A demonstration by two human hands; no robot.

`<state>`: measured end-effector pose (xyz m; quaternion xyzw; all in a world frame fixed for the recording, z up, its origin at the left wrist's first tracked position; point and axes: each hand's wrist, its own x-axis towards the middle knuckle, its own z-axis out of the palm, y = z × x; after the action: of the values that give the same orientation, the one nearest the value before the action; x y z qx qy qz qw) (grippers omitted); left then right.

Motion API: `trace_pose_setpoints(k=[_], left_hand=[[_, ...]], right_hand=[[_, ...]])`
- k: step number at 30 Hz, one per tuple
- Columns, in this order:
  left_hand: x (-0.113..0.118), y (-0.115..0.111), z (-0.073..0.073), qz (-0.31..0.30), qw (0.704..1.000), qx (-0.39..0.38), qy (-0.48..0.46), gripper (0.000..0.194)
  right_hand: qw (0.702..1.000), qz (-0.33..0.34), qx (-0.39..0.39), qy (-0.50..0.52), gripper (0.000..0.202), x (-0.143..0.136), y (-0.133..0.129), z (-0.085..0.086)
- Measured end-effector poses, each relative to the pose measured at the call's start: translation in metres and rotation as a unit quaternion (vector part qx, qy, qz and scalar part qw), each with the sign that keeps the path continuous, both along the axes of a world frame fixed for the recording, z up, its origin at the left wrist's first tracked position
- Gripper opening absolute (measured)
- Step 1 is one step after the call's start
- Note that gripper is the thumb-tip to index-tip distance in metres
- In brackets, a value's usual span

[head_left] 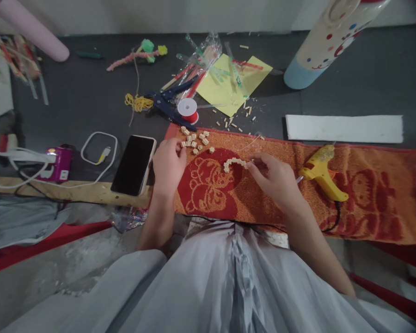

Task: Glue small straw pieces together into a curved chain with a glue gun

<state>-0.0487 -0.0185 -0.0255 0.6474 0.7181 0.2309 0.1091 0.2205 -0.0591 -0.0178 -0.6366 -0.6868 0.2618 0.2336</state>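
Observation:
My right hand (272,178) pinches one end of a curved chain of small pale wooden pieces (234,162) between thumb and fingers. The chain arches to the left over the dark red patch of an orange towel (263,199). At the towel's left edge my left hand (169,162) has its fingers curled against a group of short pale wooden pieces (190,141). Whether a piece is between those fingertips is hidden. A yellow glue gun (321,171) lies on the towel, right of my right hand.
Left of the towel lies a phone (133,165). Behind it are blue pliers (169,104), a red thread spool (187,111) and yellow paper (234,85) with sticks and scraps. A white strip (345,128) and a tall bottle (319,51) stand right; a purple adapter (58,165) sits left.

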Motion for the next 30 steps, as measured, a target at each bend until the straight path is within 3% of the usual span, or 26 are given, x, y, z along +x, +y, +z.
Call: trace_pose_setpoints(k=[5,9,12,18,20,26,30], left_hand=[[0.005,-0.006,0.01,-0.017,0.998,0.034,-0.048,0.016],[0.02,-0.016,0.025,-0.094,0.983,0.089,-0.132,0.017],[0.037,-0.024,0.03,-0.158,0.961,0.109,-0.199,0.013],[0.072,-0.039,0.024,-0.169,0.891,-0.008,-0.42,0.022],[0.079,-0.043,0.023,-0.182,0.891,0.005,-0.416,0.021],[0.085,-0.049,0.023,-0.3,0.894,0.17,-0.285,0.017],[0.089,-0.054,0.018,-0.292,0.891,0.169,-0.305,0.023]], right_hand=[[1.0,0.009,0.007,-0.022,0.027,0.006,-0.001,0.002],[0.997,0.022,0.037,-0.072,0.024,0.008,-0.002,0.007],[0.997,0.032,0.065,-0.04,0.022,0.004,-0.004,0.013],[0.985,0.08,0.092,0.126,0.028,-0.007,-0.009,0.027],[0.977,0.077,0.085,0.182,0.029,-0.008,-0.012,0.029],[0.954,0.069,0.134,0.26,0.015,-0.003,-0.017,0.026],[0.936,0.085,0.209,0.271,0.009,0.0,-0.018,0.022]])
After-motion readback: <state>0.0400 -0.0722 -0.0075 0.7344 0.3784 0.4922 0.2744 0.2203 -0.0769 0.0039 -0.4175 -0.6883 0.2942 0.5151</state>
